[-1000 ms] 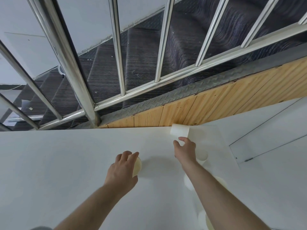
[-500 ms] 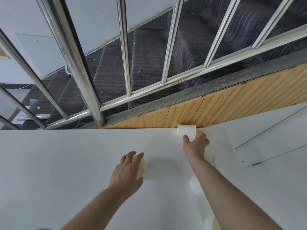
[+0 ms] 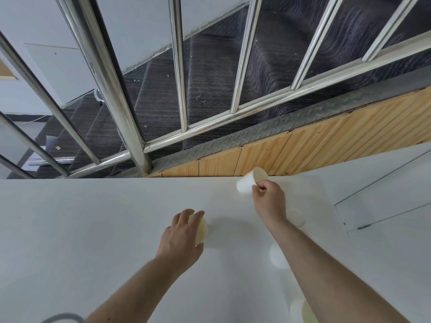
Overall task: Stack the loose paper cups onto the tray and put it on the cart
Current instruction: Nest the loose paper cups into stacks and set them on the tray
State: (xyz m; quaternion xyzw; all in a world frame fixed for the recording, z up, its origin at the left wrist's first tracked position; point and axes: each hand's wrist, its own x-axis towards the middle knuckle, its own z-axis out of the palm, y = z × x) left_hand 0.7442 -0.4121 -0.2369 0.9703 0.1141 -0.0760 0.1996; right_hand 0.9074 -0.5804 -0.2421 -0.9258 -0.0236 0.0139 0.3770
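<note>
Fingers [image 3: 191, 215] of the left hand [image 3: 180, 238] still curl round a cup [image 3: 202, 230] standing on the counter [image 3: 81, 229], while to the right, at the far edge, the right hand [image 3: 268, 201] has just lifted and tipped the far cup [image 3: 250, 183], pinched, so stacking looks imminent.

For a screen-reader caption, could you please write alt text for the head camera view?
Over a white table, the right hand holds a tilted paper cup while the left hand grips another cup. More cups stand by the right arm, with a metal railing and carpeted stairs beyond.
</note>
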